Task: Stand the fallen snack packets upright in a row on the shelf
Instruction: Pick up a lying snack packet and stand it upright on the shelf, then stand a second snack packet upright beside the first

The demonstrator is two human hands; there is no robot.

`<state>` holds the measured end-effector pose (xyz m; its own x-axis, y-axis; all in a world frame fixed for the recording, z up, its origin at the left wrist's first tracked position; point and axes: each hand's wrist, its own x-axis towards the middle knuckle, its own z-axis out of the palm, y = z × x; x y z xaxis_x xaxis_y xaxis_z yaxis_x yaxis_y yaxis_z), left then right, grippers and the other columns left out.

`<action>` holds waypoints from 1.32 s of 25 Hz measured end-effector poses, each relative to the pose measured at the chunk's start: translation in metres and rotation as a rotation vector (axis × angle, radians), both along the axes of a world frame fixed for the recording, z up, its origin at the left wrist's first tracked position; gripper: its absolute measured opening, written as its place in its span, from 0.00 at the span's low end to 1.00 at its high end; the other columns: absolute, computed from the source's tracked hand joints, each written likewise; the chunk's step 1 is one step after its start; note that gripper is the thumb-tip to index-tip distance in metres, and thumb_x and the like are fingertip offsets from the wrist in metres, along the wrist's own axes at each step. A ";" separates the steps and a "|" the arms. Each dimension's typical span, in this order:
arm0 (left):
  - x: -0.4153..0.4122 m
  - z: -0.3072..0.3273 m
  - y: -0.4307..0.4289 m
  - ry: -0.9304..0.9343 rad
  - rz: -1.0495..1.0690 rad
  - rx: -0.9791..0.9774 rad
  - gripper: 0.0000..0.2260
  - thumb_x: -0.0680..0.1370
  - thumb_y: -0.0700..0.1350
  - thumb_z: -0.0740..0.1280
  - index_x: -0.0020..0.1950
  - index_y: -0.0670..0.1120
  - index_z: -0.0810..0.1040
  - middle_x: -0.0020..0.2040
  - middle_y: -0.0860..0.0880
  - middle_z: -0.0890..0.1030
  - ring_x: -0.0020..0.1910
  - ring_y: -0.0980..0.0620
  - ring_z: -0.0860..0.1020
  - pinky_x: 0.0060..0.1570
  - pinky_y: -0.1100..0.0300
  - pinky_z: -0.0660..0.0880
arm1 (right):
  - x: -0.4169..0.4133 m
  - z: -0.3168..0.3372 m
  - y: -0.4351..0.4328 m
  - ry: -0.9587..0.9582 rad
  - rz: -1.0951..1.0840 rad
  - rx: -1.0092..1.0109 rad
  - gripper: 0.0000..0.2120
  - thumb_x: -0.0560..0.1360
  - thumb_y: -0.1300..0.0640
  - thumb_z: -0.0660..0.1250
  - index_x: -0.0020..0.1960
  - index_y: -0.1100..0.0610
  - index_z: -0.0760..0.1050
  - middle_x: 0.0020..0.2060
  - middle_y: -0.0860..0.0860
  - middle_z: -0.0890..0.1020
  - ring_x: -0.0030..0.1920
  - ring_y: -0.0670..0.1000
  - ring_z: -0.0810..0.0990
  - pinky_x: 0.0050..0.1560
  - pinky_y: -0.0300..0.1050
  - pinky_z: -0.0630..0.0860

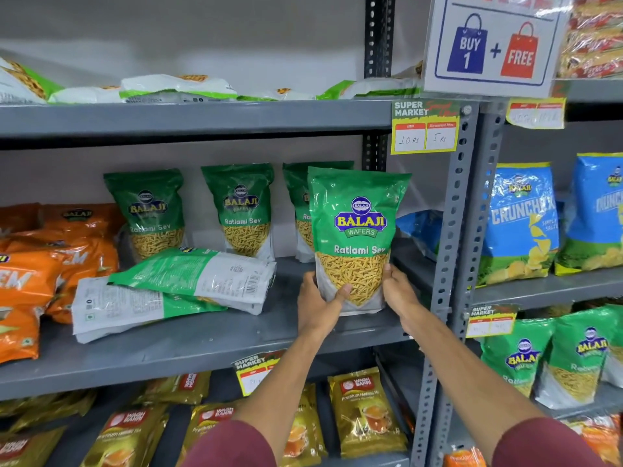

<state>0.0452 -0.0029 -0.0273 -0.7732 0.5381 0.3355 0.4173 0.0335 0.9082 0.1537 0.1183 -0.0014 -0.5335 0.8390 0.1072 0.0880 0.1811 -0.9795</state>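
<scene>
1. Held packet (357, 237): green "Balaji Wafers Ratlami Sev" pouch with a clear window of yellow sev, upright, front outward, near the right end of the grey shelf (202, 345), gripped at its lower corners.
2. Three matching packets stand upright along the shelf's back: left (148, 210), middle (241, 207), and right (298, 210), the last partly hidden behind the held packet.
3. Upper fallen packet (199, 274): lying flat, printed back upward, resting on another.
4. Lower fallen packet (124, 308): lying flat on the shelf, back upward.
</scene>
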 end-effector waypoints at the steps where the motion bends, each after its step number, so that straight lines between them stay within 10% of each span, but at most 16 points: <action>1: 0.004 -0.001 -0.003 -0.007 -0.003 0.003 0.26 0.70 0.57 0.76 0.60 0.50 0.69 0.62 0.49 0.79 0.60 0.49 0.78 0.59 0.51 0.77 | 0.004 -0.001 -0.002 -0.007 -0.003 0.017 0.22 0.85 0.47 0.48 0.70 0.55 0.73 0.66 0.55 0.78 0.69 0.56 0.74 0.60 0.43 0.66; 8: 0.017 0.005 -0.013 -0.057 -0.033 -0.023 0.30 0.69 0.58 0.77 0.63 0.49 0.69 0.63 0.48 0.78 0.63 0.49 0.78 0.61 0.51 0.77 | 0.012 -0.003 -0.010 0.018 -0.050 0.041 0.23 0.85 0.47 0.48 0.70 0.56 0.72 0.68 0.58 0.77 0.68 0.57 0.74 0.62 0.45 0.68; 12: 0.004 0.010 -0.039 -0.063 0.164 0.122 0.21 0.72 0.52 0.75 0.60 0.48 0.72 0.59 0.45 0.77 0.57 0.47 0.77 0.60 0.49 0.76 | 0.014 0.000 -0.065 0.280 -0.302 0.659 0.24 0.85 0.52 0.50 0.80 0.54 0.56 0.79 0.50 0.61 0.79 0.46 0.58 0.78 0.42 0.53; 17: -0.033 0.017 -0.098 -0.177 0.619 0.447 0.16 0.74 0.45 0.75 0.54 0.39 0.74 0.53 0.38 0.76 0.51 0.41 0.75 0.54 0.51 0.73 | -0.039 0.016 -0.133 0.157 0.038 1.137 0.28 0.81 0.57 0.62 0.79 0.54 0.61 0.80 0.49 0.59 0.79 0.47 0.59 0.76 0.38 0.53; 23: -0.072 0.029 -0.130 -0.704 0.575 0.456 0.31 0.72 0.54 0.76 0.65 0.38 0.68 0.58 0.41 0.77 0.57 0.41 0.78 0.53 0.53 0.71 | -0.121 0.039 -0.155 -0.070 0.259 0.926 0.24 0.83 0.51 0.56 0.78 0.51 0.60 0.80 0.50 0.59 0.78 0.53 0.62 0.71 0.54 0.66; 29: -0.096 0.029 -0.121 -0.687 0.455 0.337 0.35 0.73 0.49 0.76 0.70 0.34 0.62 0.71 0.36 0.73 0.68 0.38 0.75 0.65 0.51 0.72 | -0.186 0.042 -0.129 -0.406 0.389 0.485 0.29 0.81 0.44 0.58 0.79 0.51 0.57 0.79 0.54 0.62 0.78 0.58 0.61 0.75 0.54 0.61; 33: -0.108 0.028 -0.114 -0.638 0.421 0.294 0.30 0.75 0.47 0.74 0.69 0.36 0.64 0.70 0.37 0.74 0.67 0.37 0.76 0.65 0.51 0.73 | -0.191 0.016 -0.135 -0.286 0.225 0.454 0.30 0.79 0.44 0.62 0.77 0.58 0.64 0.74 0.59 0.69 0.75 0.60 0.63 0.74 0.52 0.62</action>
